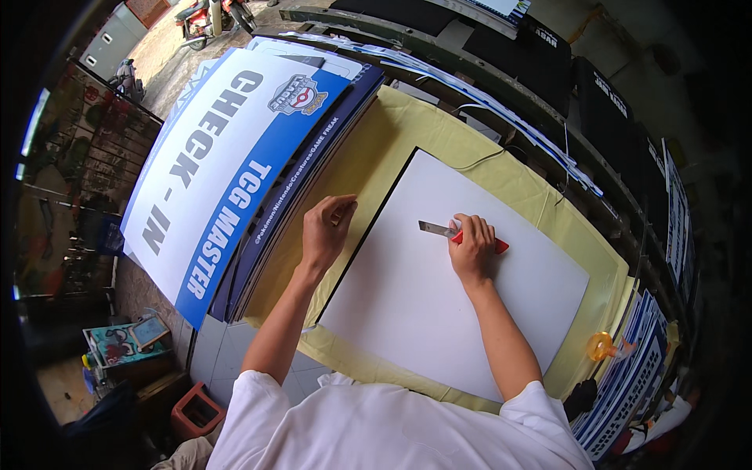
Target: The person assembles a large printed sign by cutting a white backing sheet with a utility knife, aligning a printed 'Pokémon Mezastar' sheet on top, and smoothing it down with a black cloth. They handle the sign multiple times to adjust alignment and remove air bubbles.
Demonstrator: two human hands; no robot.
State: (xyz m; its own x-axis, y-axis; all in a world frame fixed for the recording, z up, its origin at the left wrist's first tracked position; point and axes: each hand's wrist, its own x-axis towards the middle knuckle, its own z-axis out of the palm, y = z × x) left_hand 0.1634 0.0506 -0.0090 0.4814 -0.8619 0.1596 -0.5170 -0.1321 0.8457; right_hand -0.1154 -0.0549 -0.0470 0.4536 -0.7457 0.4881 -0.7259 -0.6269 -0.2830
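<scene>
You grip a utility knife (437, 229), its long grey blade extended and pointing left, its red handle end showing to the right. Beneath it, before you, a white rectangular board (419, 274) lies flat and askew, a dark strip running along its left edge.

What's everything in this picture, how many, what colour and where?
White board: one, white, centre
Utility knife: one, red handle, over white board
Yellow cover: one, yellow, beneath white board
Printed panels: several stacked, blue and white, left
Black panels: several, black, upper right
Printed signs: several, blue and white, lower right
Roll, probably tape: one, orange, right
Motorbike: one, red, top left
Stool: one, reddish, lower left
Shirt: one, white, bottom
Left hand: one, bare, left of white board, fingers curled
Right hand: one, bare, gripping utility knife
</scene>
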